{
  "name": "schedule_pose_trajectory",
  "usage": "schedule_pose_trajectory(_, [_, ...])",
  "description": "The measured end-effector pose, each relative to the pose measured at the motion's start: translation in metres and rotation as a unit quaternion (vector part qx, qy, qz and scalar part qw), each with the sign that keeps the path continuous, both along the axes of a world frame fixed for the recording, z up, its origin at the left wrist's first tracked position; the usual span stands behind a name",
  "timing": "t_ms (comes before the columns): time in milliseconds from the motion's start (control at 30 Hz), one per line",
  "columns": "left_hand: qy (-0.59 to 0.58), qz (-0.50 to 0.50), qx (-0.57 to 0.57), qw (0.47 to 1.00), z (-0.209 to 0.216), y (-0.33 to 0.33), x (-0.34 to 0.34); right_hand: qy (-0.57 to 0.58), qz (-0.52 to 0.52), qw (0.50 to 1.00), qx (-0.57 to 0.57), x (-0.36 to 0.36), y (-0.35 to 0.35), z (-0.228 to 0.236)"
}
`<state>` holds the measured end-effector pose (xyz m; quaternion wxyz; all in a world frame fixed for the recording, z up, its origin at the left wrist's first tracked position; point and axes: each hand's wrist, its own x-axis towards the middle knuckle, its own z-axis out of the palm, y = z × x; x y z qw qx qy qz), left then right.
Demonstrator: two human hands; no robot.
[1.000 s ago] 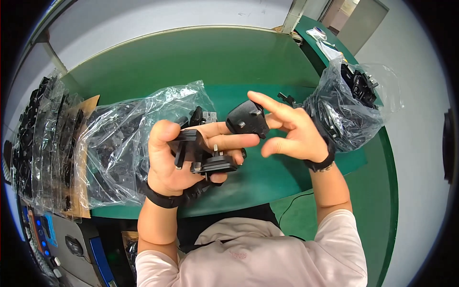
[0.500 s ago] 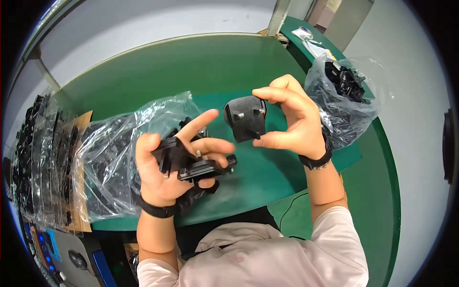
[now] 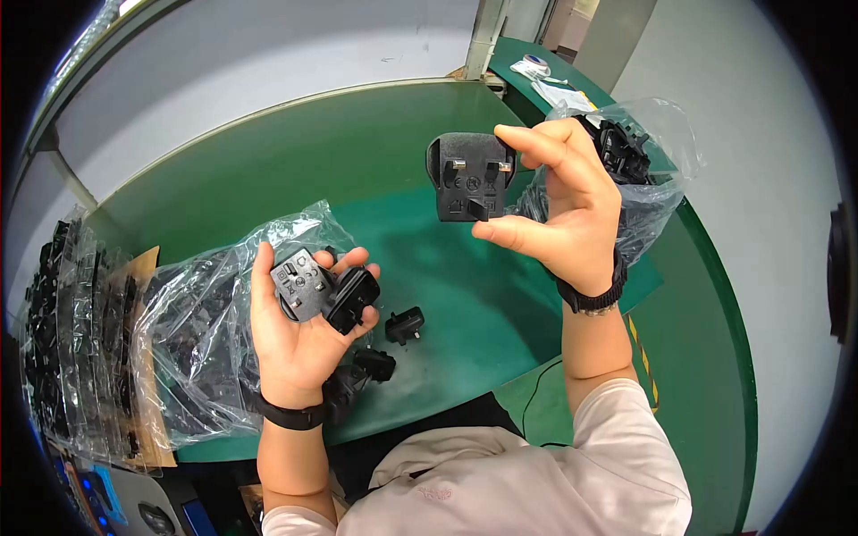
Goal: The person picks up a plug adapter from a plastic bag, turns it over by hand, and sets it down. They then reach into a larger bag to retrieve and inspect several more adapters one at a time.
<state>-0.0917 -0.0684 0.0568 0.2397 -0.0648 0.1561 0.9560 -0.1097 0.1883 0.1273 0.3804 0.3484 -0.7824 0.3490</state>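
Pinched at its edge between the thumb and fingers of my right hand (image 3: pixel 585 201) is a black three-pin plug adapter (image 3: pixel 472 179), held up with its pin face showing. My left hand (image 3: pixel 299 348) is palm up, its fingers curled round two more black plugs. One of these, a plug with its flat marked face up (image 3: pixel 301 284), leans against the second plug (image 3: pixel 354 300). Below and right of that hand, a loose plug (image 3: pixel 405 325) lies on the green mat (image 3: pixel 474 330). Another dark plug (image 3: pixel 374 364) sits nearer my left wrist, beside further black pieces.
A large clear plastic bag (image 3: pixel 201 335) covers dark items on the left. Beyond it stand stacked clear trays (image 3: pixel 85 330) of black parts and a cardboard sheet (image 3: pixel 150 375). At right, another clear bag (image 3: pixel 657 219) holds several black plugs. A low green partition (image 3: pixel 295 161) borders the far side.
My right hand has raised its plug slightly and turned the pin face squarely into view. My left hand has moved down and left, its plugs now resting differently in the palm.
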Motion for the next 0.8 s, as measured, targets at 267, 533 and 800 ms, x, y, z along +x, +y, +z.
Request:
schedule_pose_trajectory(267, [0.014, -0.022, 0.051, 0.998, -0.007, -0.003, -0.002, 0.012, -0.008, 1.000, -0.002, 0.005, 0.001, 0.001])
schedule_pose_trajectory(533, [0.094, -0.063, 0.080, 0.990, -0.020, -0.007, -0.006, 0.051, -0.026, 0.998, 0.035, 0.012, -0.002, 0.004])
schedule_pose_trajectory(800, [0.052, -0.033, 0.044, 0.997, -0.013, -0.004, -0.004, 0.055, -0.026, 0.998, 0.035, 0.014, 0.002, 0.003])
